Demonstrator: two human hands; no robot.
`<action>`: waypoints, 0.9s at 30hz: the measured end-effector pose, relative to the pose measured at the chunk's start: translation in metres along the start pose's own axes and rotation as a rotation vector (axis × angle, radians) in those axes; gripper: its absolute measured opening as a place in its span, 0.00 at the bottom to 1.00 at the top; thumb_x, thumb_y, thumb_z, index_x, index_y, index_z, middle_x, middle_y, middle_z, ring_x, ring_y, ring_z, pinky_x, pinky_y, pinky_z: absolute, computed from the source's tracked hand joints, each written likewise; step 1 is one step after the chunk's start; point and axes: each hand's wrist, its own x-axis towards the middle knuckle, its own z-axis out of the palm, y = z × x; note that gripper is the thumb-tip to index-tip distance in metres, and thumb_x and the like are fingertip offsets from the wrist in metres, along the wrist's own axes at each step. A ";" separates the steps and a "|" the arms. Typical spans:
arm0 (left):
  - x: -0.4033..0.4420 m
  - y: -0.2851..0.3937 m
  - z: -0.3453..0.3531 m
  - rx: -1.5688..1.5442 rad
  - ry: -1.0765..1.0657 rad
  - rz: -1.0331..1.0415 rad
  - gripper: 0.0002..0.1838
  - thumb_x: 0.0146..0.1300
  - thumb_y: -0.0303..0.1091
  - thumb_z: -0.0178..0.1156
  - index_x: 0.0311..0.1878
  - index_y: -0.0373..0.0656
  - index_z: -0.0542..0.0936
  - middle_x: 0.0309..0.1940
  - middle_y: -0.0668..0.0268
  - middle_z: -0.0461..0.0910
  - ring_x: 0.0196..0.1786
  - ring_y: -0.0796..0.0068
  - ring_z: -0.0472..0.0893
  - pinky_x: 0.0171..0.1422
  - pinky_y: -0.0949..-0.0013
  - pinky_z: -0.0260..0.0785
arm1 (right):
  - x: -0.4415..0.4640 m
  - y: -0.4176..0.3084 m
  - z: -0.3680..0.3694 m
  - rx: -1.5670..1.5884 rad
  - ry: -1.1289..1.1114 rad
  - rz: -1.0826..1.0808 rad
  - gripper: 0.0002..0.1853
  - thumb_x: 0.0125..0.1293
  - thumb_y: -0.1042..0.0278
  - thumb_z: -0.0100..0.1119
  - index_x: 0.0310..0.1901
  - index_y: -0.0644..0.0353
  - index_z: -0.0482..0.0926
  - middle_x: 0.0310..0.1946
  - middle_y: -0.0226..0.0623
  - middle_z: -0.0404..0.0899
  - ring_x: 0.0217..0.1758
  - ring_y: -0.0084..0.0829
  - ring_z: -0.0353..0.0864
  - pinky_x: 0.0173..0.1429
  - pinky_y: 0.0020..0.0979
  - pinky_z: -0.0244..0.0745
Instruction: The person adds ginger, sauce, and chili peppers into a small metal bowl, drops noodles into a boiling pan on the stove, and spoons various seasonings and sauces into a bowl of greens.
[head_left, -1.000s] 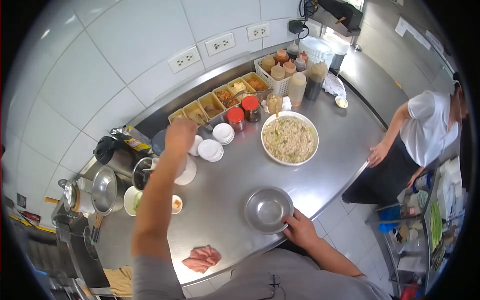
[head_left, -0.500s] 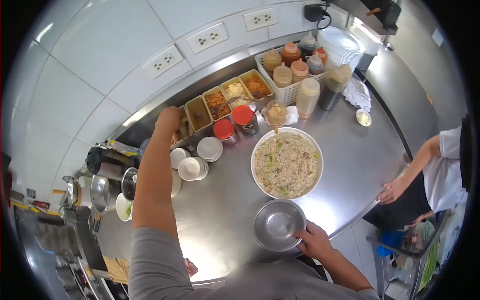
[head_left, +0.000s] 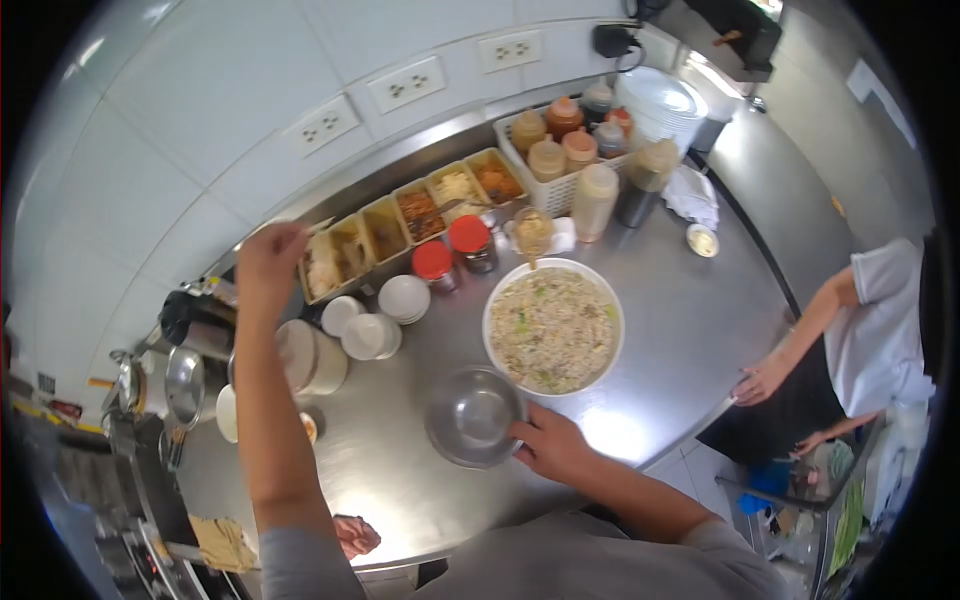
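Grey metal forms the round mixing bowl [head_left: 468, 420], whose mouth faces up toward the head camera; being circular, it has no long axis. It is at the near side of the worktop [head_left: 680, 310], just left of and nearer than the white bowl [head_left: 488, 330] of rice; whether it is lifted or resting I cannot tell. The right hand [head_left: 548, 440] holds its right rim, thumb inside. The left hand [head_left: 272, 255] is raised beside the left end of the food containers [head_left: 374, 213], its fingers drawn close together; whether they hold anything I cannot tell. That row's long axis slants along the wall, from lower left to upper right. Half a second ago the left hand covered the row's left end; now it has moved off, exposing pale food there, while the mixing bowl has shifted left from in front of the rice. Counted: one metal mixing bowl, one bowl of rice, six containers in the row, two red-lidded jars [head_left: 470, 234], three stacks of small white dishes [head_left: 404, 297] and three wall outlets [head_left: 407, 84].
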 end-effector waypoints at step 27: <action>-0.398 0.050 0.071 -0.071 -0.030 -0.394 0.28 0.62 0.25 0.73 0.67 0.39 0.80 0.62 0.55 0.79 0.48 0.67 0.85 0.41 0.67 0.76 | 0.335 0.062 -0.310 -0.618 0.112 0.325 0.26 0.64 0.42 0.73 0.51 0.58 0.90 0.43 0.45 0.90 0.48 0.47 0.89 0.57 0.41 0.82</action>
